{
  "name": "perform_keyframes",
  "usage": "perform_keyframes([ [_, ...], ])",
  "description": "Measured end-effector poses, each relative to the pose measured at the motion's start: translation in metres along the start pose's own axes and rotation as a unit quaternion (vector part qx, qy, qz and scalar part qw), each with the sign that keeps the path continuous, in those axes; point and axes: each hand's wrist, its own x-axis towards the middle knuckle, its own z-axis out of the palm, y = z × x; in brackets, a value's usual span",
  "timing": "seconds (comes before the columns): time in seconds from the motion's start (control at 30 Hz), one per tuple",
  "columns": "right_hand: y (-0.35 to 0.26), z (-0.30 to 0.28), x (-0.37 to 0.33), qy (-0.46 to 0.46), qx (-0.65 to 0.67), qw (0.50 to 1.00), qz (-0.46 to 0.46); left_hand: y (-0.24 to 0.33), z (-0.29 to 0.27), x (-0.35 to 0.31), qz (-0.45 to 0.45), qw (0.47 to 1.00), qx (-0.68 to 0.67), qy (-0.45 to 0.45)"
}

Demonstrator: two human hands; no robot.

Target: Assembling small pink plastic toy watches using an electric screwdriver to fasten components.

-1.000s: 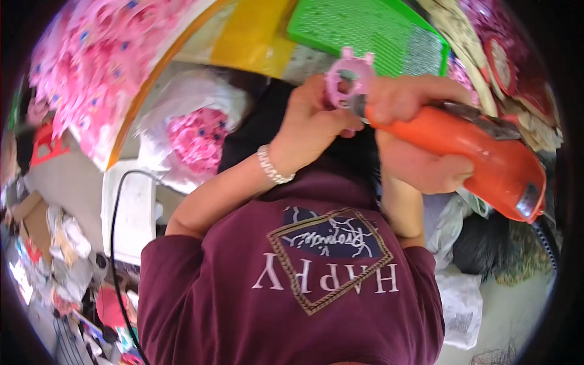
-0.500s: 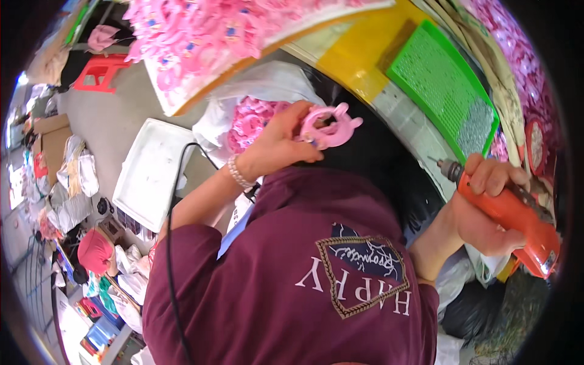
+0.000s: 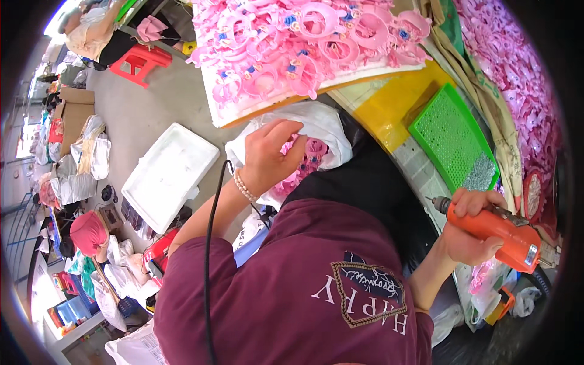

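My left hand (image 3: 267,152) hovers over a white plastic bag (image 3: 331,125) with its thumb and fingers apart and nothing visible between them. Inside the bag lie pink plastic ring-shaped pieces (image 3: 315,148), some with small blue parts. On the right, my right hand (image 3: 465,243) is wrapped round an orange power screwdriver (image 3: 502,234). Its thin bit points left, toward the table edge. Many more of the pink rings with ears (image 3: 319,21) cover a white board (image 3: 228,114) in front of me.
A green perforated tray (image 3: 435,143) holds small silvery screws (image 3: 482,172) at its near end. Beyond it is a big heap of pink pieces (image 3: 505,79). A white lid (image 3: 170,173) and a red stool (image 3: 139,64) are on the left. A black cable (image 3: 208,267) crosses my left arm.
The pink ring that my left hand held has left it, and the hand has moved back over the bag, fingers parted. My right hand still grips the screwdriver. The view has shifted.
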Motion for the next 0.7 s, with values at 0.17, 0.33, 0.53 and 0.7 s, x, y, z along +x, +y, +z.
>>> perform_keyframes([
  [0.17, 0.001, -0.010, -0.001, 0.026, -0.026, 0.999, 0.008, -0.004, -0.021, 0.028, 0.033, 0.985, 0.071, 0.155],
  [0.33, 0.003, -0.010, 0.002, 0.024, -0.043, 0.999, -0.007, -0.008, -0.036, 0.061, 0.053, 0.953, 0.080, 0.287],
  [0.53, 0.004, 0.000, 0.007, 0.066, -0.053, 0.996, -0.014, -0.020, -0.029, 0.116, 0.010, 0.908, 0.010, 0.419],
  [0.7, -0.001, -0.006, 0.009, 0.058, -0.059, 0.997, -0.009, -0.041, -0.055, 0.155, -0.024, 0.947, 0.091, 0.306],
])
